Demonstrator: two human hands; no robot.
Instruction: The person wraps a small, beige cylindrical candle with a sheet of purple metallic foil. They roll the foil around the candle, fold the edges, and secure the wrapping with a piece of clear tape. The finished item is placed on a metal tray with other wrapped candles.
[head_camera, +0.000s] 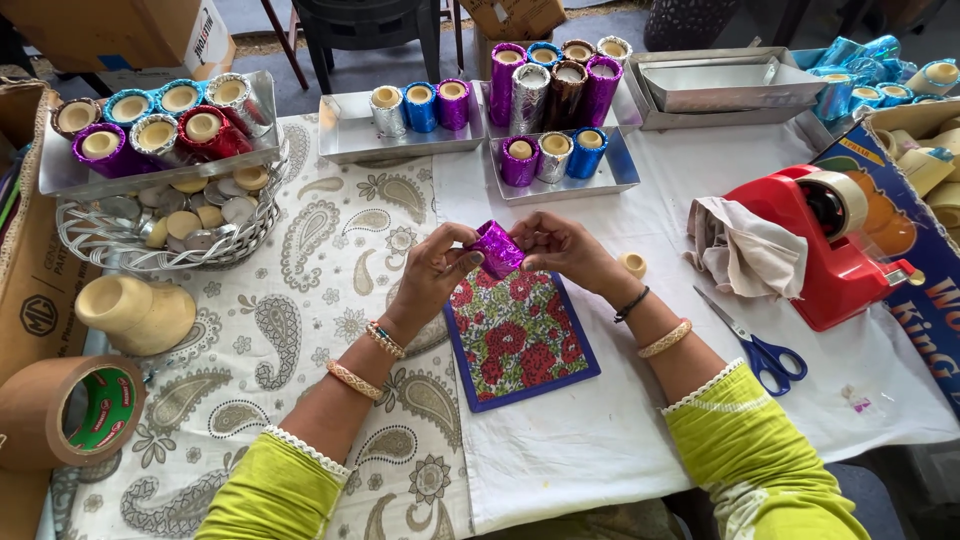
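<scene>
1. The left hand and the right hand meet at the centre of the frame, both pinching a small cup wrapped in purple foil.
2. Each hand's fingers are closed narrowly on the cup's sides, left hand on its left, right hand on its right.
3. The cup is held just above a floral mat with a blue border.
4. A bare cup sits on the white cloth just right of the right hand.
5. Blue-handled scissors lie lower right, beside a red tape dispenser.
6. Metal trays of foil-wrapped cups line the top of the frame.
7. A roll of brown tape rests at the lower left.
</scene>
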